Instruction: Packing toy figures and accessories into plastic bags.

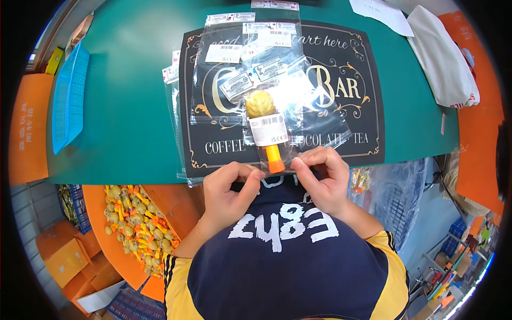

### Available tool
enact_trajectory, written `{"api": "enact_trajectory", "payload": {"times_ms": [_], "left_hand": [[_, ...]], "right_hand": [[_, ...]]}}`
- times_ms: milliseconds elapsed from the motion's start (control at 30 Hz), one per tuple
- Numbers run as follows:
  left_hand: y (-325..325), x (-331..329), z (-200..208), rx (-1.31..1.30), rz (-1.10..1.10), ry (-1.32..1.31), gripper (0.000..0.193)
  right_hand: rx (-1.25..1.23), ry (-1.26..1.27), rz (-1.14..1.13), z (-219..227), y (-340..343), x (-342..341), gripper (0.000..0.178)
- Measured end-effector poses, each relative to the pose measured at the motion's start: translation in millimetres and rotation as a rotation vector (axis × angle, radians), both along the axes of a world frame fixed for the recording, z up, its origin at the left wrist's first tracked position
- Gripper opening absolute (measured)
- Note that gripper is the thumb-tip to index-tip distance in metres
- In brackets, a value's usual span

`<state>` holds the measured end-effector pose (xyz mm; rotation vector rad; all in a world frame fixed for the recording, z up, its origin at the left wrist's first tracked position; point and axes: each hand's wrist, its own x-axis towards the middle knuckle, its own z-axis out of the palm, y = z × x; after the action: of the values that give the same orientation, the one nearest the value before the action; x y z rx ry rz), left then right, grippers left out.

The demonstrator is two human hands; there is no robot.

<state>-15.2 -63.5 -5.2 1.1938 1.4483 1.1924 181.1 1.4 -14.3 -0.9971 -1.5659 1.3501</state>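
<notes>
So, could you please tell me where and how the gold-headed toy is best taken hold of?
Probably by its orange handle, through the clear bag, from the near side: this narrow end points that way, between the left hand and right hand, and looks easily pinched; the bulky gold head lies farther off, and a white label covers the middle.

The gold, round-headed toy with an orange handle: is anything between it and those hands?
Only the transparent plastic bag apparently enclosing the toy: the bare left hand and bare right hand pinch its near edge. Nothing else visible is in between.
</notes>
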Motion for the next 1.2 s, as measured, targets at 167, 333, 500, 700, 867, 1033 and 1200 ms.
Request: {"api": "enact_trajectory", "payload": {"times_ms": [167, 333, 500, 700, 867, 1033, 1200], "left_hand": [[2, -1, -3, -0.064, -0.007, 0.006, 0.015], [1, -1, -7, -0.081, -0.014, 0.044, 0.015], [2, 0, -7, -0.111, -0.030, 0.111, 0.015], [5, 1, -2, -0.079, -0.016, 0.174, 0.018], [6, -1, -3, -0.103, 0.010, 0.231, 0.020], [7, 2, -5, -0.091, 0.017, 0.227, 0.020], [11, 9, 0, -0.087, 0.005, 0.271, 0.020]], "right_hand": [[0.081, -0.043, -0.003, -3, 3, -1, 0.019], [0.104, -0.048, 0.006, -4, 3, -2, 0.020], [0.146, -0.071, 0.009, -5, 5, -3, 0.020], [0.255, -0.241, 0.016, -1, 10, -3, 0.019], [0.288, -0.391, -0.016, -7, 8, 3, 0.020], [0.027, -0.199, -0.089, 4, 7, 12, 0.042], [-0.334, -0.101, 0.030, 28, 17, 18, 0.042]]}}
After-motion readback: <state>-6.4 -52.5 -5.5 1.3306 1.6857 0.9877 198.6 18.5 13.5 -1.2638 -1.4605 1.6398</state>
